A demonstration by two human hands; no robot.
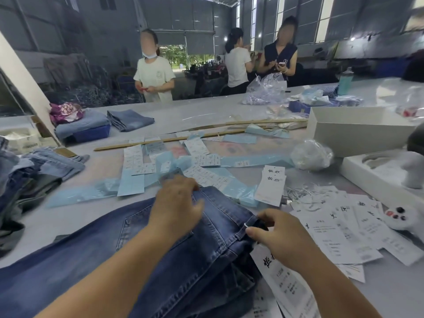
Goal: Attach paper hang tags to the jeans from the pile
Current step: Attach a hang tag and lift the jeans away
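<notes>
At far left a pile of jeans [34, 171] waits untagged. The left hand [176, 203] rests with relaxed fingers on the near jeans [128, 244]; the right hand [273, 235] pinches their belt loop [249, 224], a hang tag [277, 269] beneath. Spare tags [344, 228] lie right. Judging by this, tagging is midway.

Two arms come in from the bottom edge, and both are bare all the way up to where the view cuts them off. No sleeves show on them. The left hand [176, 204] and the right hand [278, 235] wear no gloves. The fingers have no rings, and the wrists carry no watch or band. The nail on the right thumb is short and plain. No other part of the person shows.
</notes>
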